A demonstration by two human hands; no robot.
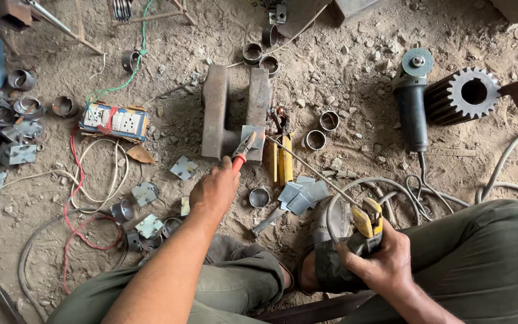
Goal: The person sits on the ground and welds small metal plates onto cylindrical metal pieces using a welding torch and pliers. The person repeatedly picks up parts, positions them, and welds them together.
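Welding work underway at the H-shaped steel block (235, 114) on the dirt floor.
Left hand (214, 192), just below the block, grips red-handled pliers (244, 150) pinching a small metal plate (253, 135) onto it; right hand (379, 264), lower right of the block, clasps the yellow electrode holder (367, 222), its rod (307, 165) reaching toward the plate. No weld visible yet; loose plates (298, 195) and rings (316, 139) wait right of the block.

A dirt floor (343, 66) carries an H-shaped steel block (232, 111), metal rings (315, 140), small square plates (145, 193), an angle grinder (413, 99), a gear (466, 94) and a socket box (114, 121) (cables loop between them).
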